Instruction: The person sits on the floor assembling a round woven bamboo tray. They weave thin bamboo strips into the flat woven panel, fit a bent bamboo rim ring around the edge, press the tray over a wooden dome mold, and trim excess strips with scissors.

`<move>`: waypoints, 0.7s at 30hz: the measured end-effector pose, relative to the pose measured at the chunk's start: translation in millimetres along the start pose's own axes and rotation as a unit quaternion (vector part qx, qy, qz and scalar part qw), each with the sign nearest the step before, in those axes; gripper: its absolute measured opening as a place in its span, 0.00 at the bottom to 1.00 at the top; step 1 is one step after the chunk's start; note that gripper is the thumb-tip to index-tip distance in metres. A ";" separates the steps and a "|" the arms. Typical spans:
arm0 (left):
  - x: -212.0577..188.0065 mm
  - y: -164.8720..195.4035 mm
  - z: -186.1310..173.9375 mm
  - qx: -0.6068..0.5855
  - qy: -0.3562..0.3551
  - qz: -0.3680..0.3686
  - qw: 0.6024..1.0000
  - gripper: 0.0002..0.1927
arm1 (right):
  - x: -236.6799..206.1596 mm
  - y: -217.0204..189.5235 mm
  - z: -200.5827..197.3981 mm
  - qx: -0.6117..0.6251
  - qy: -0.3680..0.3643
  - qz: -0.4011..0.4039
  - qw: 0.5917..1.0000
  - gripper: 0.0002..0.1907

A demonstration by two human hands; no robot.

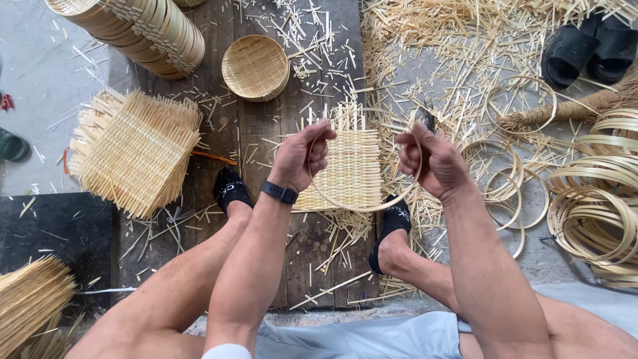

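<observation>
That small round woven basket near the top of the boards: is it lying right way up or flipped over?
Cannot tell for sure. The round woven basket lies flat on the wooden boards, its woven face showing inside a rim; whether that is inside or underside is unclear.

Just me in light grey shorts (372,336), black socks (230,189), bare arms, and a black wristband (279,193) on my left wrist.

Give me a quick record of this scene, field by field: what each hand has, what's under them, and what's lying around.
Left hand: grips the left side of a thin bamboo hoop
Right hand: grips the hoop's right side, a dark tool tip showing above it
Under the hands: square woven mat on wooden boards
Left of the boards: pile of woven mats
Top: round woven tray, stacked round trays
Right: loose bamboo rings, black sandals
</observation>
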State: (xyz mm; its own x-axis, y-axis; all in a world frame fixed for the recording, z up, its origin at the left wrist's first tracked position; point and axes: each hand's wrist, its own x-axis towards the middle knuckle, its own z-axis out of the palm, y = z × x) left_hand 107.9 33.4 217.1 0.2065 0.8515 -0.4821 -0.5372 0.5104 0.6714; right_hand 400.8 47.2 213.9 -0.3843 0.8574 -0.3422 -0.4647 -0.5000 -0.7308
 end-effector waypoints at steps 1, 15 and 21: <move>-0.3 -2.0 -2.0 0.012 -0.013 -0.005 1.000 0.13 | 0.9 4.0 -2.2 -0.006 -0.005 0.008 1.000 0.20; 8.9 -22.6 -27.2 -0.037 0.090 0.011 0.995 0.15 | 6.3 41.5 -21.8 -0.107 0.039 -0.003 0.994 0.18; 33.0 -58.5 -69.6 0.037 0.212 0.092 0.972 0.07 | 36.0 86.6 -34.0 -0.314 0.213 -0.004 0.925 0.11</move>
State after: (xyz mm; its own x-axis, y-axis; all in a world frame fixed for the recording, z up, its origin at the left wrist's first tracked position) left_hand 89.3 23.3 122.8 -0.2506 0.8113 -0.5282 -0.4697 0.3752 0.7991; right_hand 373.8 38.9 118.2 0.0277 0.8977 -0.4398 0.1400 -0.4391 -0.8875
